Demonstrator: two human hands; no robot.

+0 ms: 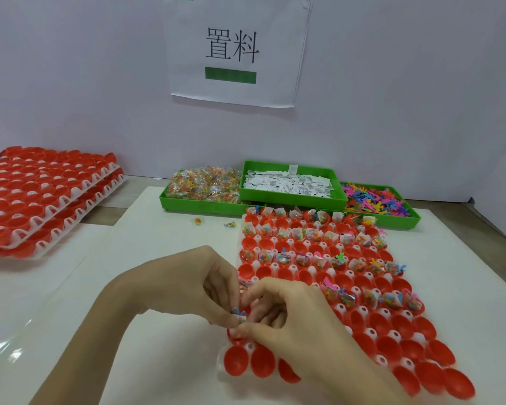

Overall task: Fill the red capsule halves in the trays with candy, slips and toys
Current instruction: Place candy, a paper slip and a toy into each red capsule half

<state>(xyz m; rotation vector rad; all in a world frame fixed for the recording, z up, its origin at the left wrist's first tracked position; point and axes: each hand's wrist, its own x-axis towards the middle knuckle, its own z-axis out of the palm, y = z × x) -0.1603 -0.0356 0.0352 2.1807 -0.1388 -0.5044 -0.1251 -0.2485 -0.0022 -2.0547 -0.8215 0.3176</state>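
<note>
Both hands meet over the near-left edge of the white tray [403, 362] of red capsule halves [387, 324]. The left hand [196, 283] and right hand [289, 314] pinch a small bundle [238, 315] with a blue toy sticking out of it. Alternate rows already hold packets. Behind stand three green bins: candy packets [205, 185], white slips [287, 184], coloured toys [374, 200]. Stacked trays of red halves [41, 194] sit far left; two loose candy packets [214, 223] lie on the white mat [158, 287].

White paper sign [235, 51] w/ black characters & green bar on wall [392, 97], white mat [164, 287] on tabletop
</note>
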